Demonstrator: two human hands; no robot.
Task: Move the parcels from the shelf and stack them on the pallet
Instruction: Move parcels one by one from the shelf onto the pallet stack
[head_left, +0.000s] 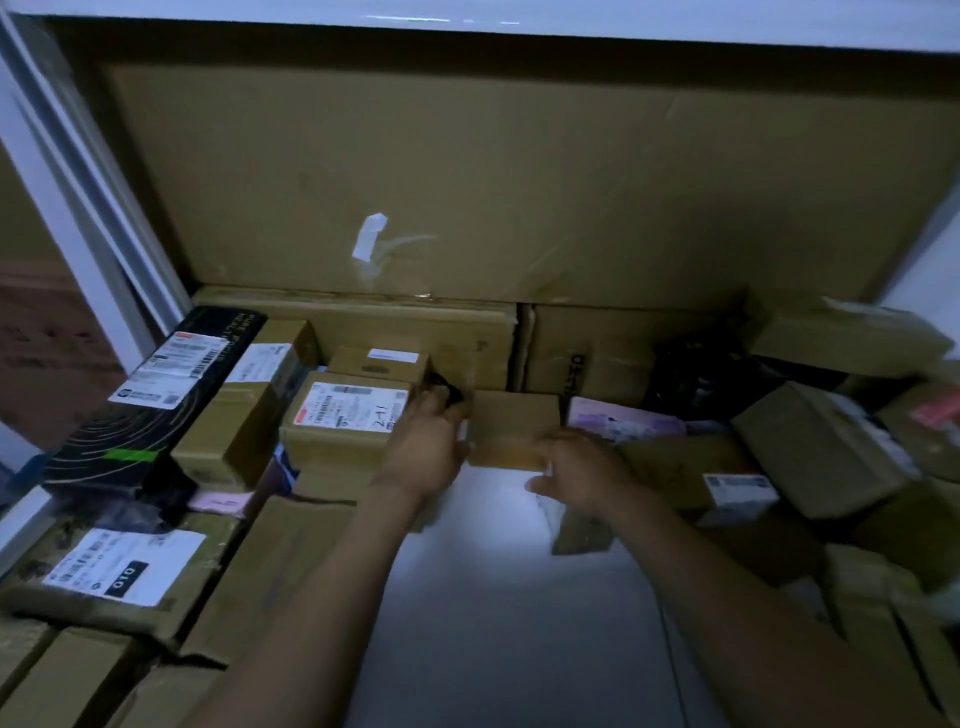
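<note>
Cardboard, one huge flat sheet (519, 171), stands on edge along the back of the shelf (493, 597), and flat cartons (415, 322) lean at its foot. A long black box (156, 405) lies along the left side, with brown parcels heaped on both flanks. A labelled box (343, 421) with handwritten digits sits just left of centre and a pink package (623, 421) just right. Between them rests the small brown parcel (514, 421), deep on the shelf at the far end of the bare strip, its long axis running left to right. The left hand (428, 452) has its fingers curled round the parcel's left end, squeezed against the labelled box. The right hand (584, 470) lies on the near right corner, fingers over the front face; blur hides whether it truly grips. Each hand is at one end, so neither is clearly nearer. The way out looks to be straight back toward the person along the bare strip. The neighbours touching both ends could drag or topple. The pallet is not in view.
</note>
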